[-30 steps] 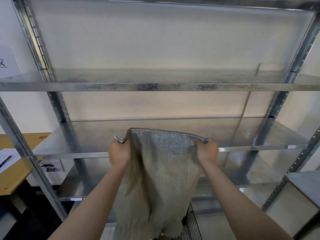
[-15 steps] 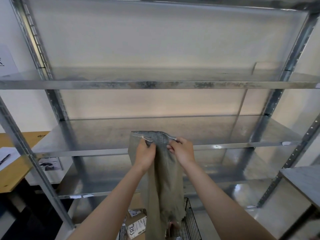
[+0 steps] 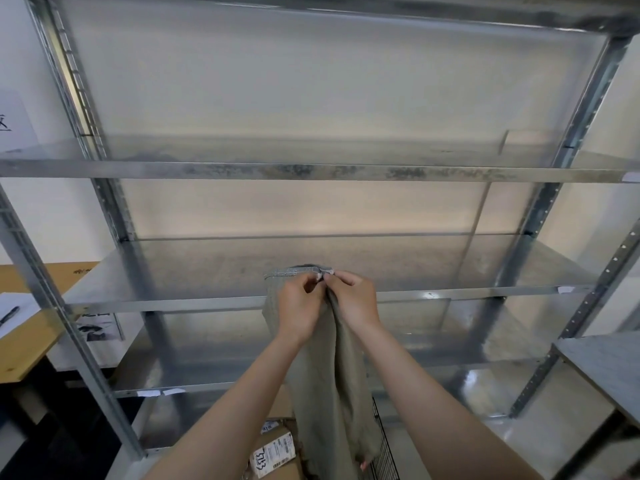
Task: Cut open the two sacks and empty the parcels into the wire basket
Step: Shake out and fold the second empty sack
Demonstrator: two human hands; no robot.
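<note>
A limp grey woven sack (image 3: 332, 382) hangs folded lengthwise in front of the metal shelving. My left hand (image 3: 298, 308) and my right hand (image 3: 351, 301) pinch its top hem together at chest height, knuckles almost touching. The sack's lower end dangles over the black wire basket (image 3: 382, 445) at the bottom of the view. Brown cardboard parcels (image 3: 275, 452) with white labels lie in the basket, partly hidden by my left forearm and the sack.
Galvanised steel shelving (image 3: 311, 171) with several bare shelves fills the view ahead. A wooden table (image 3: 31, 337) with paper and a pen stands at the left. Another grey shelf corner (image 3: 602, 362) juts in at the right.
My hands, which held the sack's top spread wide, have come together at the middle, folding the sack into a narrow strip. The parcels below have come into view.
</note>
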